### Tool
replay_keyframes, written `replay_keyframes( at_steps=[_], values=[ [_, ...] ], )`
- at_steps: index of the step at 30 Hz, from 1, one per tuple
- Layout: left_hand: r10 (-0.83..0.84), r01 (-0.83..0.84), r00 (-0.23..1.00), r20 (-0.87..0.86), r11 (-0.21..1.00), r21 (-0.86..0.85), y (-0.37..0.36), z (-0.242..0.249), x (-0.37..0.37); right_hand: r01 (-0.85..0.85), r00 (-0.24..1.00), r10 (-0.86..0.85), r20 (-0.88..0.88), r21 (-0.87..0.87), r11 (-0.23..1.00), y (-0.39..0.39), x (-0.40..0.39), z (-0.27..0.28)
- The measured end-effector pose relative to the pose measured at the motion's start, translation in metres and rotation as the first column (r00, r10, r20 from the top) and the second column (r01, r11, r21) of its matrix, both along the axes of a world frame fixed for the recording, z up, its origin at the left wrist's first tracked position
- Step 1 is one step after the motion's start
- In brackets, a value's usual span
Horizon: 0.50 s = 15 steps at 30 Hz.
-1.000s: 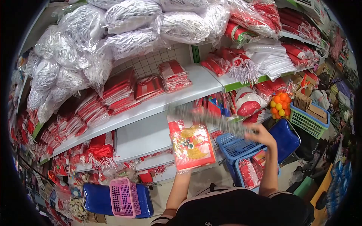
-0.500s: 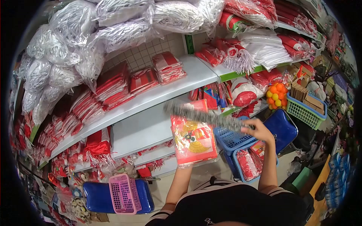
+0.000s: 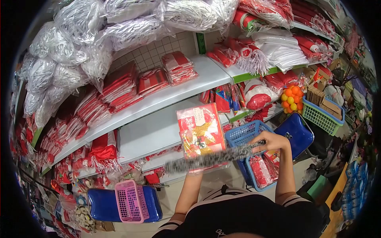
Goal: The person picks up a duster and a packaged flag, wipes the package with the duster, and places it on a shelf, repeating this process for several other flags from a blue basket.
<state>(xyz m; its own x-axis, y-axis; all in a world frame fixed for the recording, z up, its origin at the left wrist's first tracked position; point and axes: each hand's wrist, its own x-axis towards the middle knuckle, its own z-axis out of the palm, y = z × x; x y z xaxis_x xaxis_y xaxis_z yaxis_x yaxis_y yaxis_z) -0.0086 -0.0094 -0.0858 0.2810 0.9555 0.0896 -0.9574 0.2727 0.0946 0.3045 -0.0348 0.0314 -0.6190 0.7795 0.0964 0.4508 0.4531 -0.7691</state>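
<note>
My right hand (image 3: 270,141) is closed round the handle end of a grey fluffy duster (image 3: 206,158). The duster, smeared by motion, lies across the lower part of a clear-wrapped red and white packet (image 3: 197,123) with a gold eagle emblem. My left hand (image 3: 194,177) supports this packet from underneath; its fingers are hidden behind it. Below my right hand, a blue basket (image 3: 248,133) sits beside another blue basket (image 3: 249,174) with red and white packets (image 3: 260,170) in it.
Stacks of wrapped red and white packets (image 3: 178,67) line the grey shelf (image 3: 158,105). Bags of white strips (image 3: 77,31) hang over its left side. A pink basket (image 3: 129,202) rests on a blue stool (image 3: 103,206) at lower left; another blue stool (image 3: 295,133) stands right.
The duster has swept down across the packet, from its upper part to its lower edge. My right hand has dropped slightly. The packet has tilted and shifted a little left and up.
</note>
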Motion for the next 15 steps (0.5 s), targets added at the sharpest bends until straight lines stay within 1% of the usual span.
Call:
replay_keyframes(
  at_steps=[1, 2, 5, 6, 8, 9, 10, 11, 12, 13, 14, 15],
  values=[
    [-0.004, 0.004, 1.0, 0.015, 1.0, 0.004, -0.003, 0.007, 0.002, 0.012, 1.0, -0.012, -0.021, 0.006, 1.0, -0.001, -0.001, 0.004],
    [-0.014, 0.014, 1.0, 0.025, 1.0, 0.001, -0.008, 0.013, 0.004, 0.193, 0.981, -0.193, -0.033, -0.027, 0.981, 0.0, 0.0, 0.011],
    [-0.033, 0.031, 0.997, 0.067, 0.999, 0.027, -0.012, 0.021, 0.007, 0.296, 0.955, -0.291, 0.057, -0.091, 0.951, 0.004, 0.002, 0.014],
    [-0.145, 0.111, 0.977, 0.158, 0.972, 0.207, -0.006, 0.012, 0.004, 0.211, 0.977, -0.209, 0.04, -0.073, 0.975, 0.003, 0.002, 0.012],
    [-0.026, 0.015, 0.997, 0.078, 0.99, 0.139, 0.001, -0.022, -0.004, 0.039, 0.999, -0.039, 0.012, -0.034, 0.999, -0.003, 0.005, 0.0],
    [0.008, -0.01, 0.999, 0.053, 0.999, 0.049, 0.003, -0.022, -0.003, -0.048, 0.999, 0.048, -0.001, -0.012, 0.999, -0.004, 0.006, -0.003],
    [-0.014, 0.012, 0.999, 0.048, 0.999, 0.033, -0.003, -0.01, -0.002, 0.045, 0.998, -0.043, -0.041, 0.034, 0.998, -0.002, 0.009, 0.001],
    [-0.041, 0.04, 0.998, 0.053, 0.999, 0.027, -0.007, 0.003, 0.0, 0.196, 0.98, -0.198, -0.029, -0.062, 0.979, -0.002, 0.007, 0.005],
    [-0.064, 0.063, 0.996, 0.062, 0.998, 0.017, -0.01, 0.013, 0.002, 0.342, 0.938, -0.347, 0.0, -0.155, 0.927, -0.005, 0.002, 0.015],
    [-0.08, 0.08, 0.994, 0.069, 0.997, 0.013, -0.011, 0.019, 0.004, 0.479, 0.874, -0.483, 0.042, -0.238, 0.845, -0.007, -0.001, 0.022],
    [-0.079, 0.079, 0.995, 0.06, 0.997, 0.014, -0.011, 0.022, 0.004, 0.359, 0.933, -0.335, 0.129, -0.315, 0.879, -0.008, 0.003, 0.025],
    [-0.073, 0.072, 0.996, 0.05, 0.997, 0.018, -0.009, 0.018, 0.004, 0.204, 0.978, -0.187, 0.091, -0.229, 0.952, -0.008, 0.005, 0.018]
  ],
)
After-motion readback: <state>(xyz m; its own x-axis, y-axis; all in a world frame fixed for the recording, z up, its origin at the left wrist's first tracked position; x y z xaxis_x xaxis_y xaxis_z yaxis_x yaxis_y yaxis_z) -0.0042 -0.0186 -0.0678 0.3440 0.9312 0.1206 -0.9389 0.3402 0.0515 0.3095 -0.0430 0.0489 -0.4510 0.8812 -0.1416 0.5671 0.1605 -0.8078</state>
